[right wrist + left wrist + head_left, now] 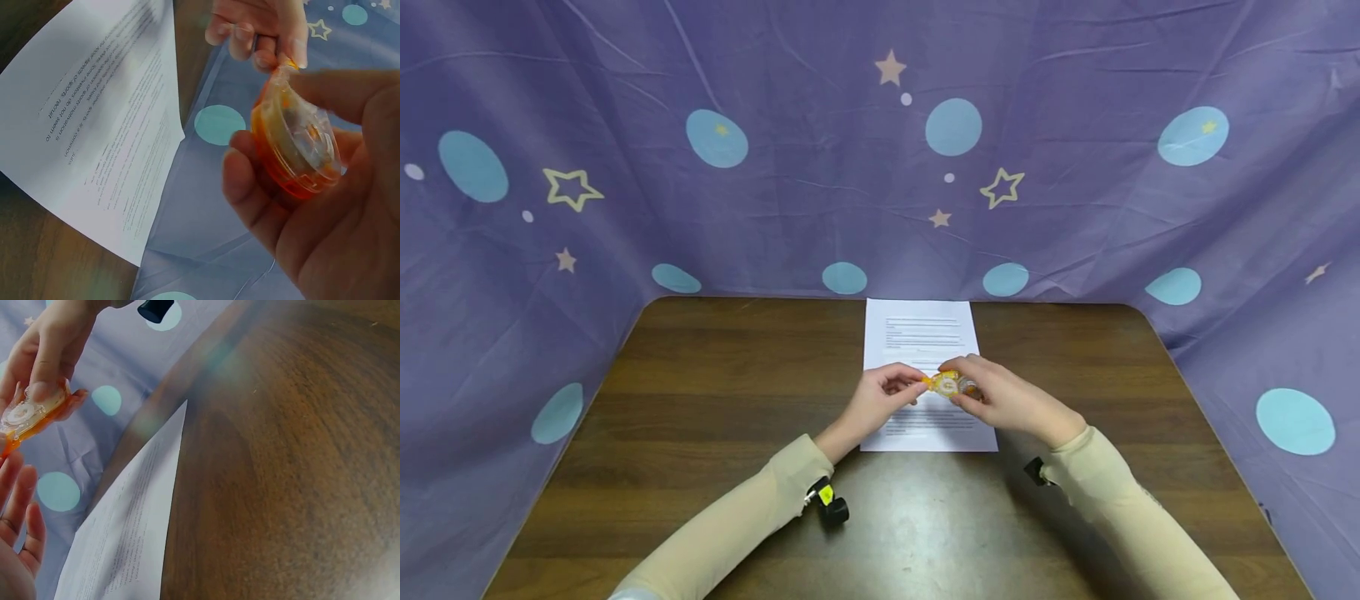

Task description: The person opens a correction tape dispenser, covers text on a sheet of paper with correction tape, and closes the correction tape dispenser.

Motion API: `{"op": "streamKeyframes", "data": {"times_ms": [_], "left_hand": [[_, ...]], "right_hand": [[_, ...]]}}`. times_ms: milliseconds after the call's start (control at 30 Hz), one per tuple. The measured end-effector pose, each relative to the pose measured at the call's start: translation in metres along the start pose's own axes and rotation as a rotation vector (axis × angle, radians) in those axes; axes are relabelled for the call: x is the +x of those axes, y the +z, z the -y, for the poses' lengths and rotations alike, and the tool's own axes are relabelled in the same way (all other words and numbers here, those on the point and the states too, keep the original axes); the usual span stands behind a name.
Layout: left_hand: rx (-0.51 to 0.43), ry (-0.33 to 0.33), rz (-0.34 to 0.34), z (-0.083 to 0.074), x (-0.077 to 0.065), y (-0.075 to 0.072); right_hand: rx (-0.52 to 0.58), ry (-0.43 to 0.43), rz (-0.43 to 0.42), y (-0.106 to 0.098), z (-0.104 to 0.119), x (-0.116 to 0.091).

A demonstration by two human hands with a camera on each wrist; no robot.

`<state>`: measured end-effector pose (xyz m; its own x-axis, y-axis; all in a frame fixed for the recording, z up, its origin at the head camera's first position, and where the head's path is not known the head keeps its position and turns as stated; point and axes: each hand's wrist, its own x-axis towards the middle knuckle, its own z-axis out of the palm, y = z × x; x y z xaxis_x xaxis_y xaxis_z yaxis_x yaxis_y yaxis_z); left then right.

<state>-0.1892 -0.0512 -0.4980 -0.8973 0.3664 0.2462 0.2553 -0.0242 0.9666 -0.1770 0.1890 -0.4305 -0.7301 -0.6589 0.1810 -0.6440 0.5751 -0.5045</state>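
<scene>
Above the printed sheet, my right hand point(1011, 400) grips a correction tape dispenser point(948, 383) with an orange and clear case, thumb on one side and fingers curled round the other. From the left, my left hand point(883, 398) pinches the dispenser's narrow orange end between thumb and index finger. In the right wrist view the dispenser point(294, 140) is seen edge-on, its clear side showing the inner wheel. The left hand's other fingers point(19, 500) hang loosely bent in the left wrist view. Part of the case is hidden behind the right fingers.
The white sheet with printed text point(917, 333) lies on a brown wooden table point(737, 375), reaching its far edge. A purple curtain point(812, 167) with stars and blue dots hangs around the table. Black wrist cameras point(835, 510) hang under both sleeves.
</scene>
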Motion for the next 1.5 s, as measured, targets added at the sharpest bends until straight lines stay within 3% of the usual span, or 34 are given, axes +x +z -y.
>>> {"op": "streamKeyframes", "data": {"times_ms": [367, 467, 567, 733, 867, 1200, 1500], "left_hand": [[0.038, 0.037, 0.01, 0.001, 0.002, -0.01], [0.21, 0.089, 0.042, 0.004, 0.002, -0.022], [0.489, 0.119, 0.097, 0.006, 0.003, -0.037], [0.909, 0.034, 0.269, 0.01, -0.001, -0.06], [1.078, -0.003, 0.367, 0.012, -0.006, -0.069], [1.112, -0.085, 0.385, 0.016, -0.01, -0.077], [1.163, -0.073, 0.423, 0.017, -0.015, -0.08]], "right_hand": [[-0.049, 0.002, -0.088, 0.005, -0.002, 0.001], [-0.066, 0.009, -0.108, 0.005, -0.007, -0.002], [-0.093, 0.041, -0.117, 0.002, -0.014, -0.006], [-0.101, 0.119, -0.115, -0.005, -0.033, -0.015], [-0.092, 0.171, -0.125, -0.014, -0.057, -0.024], [-0.072, 0.343, -0.142, -0.059, -0.136, -0.05], [-0.115, 0.469, -0.037, -0.081, -0.186, -0.063]]}}
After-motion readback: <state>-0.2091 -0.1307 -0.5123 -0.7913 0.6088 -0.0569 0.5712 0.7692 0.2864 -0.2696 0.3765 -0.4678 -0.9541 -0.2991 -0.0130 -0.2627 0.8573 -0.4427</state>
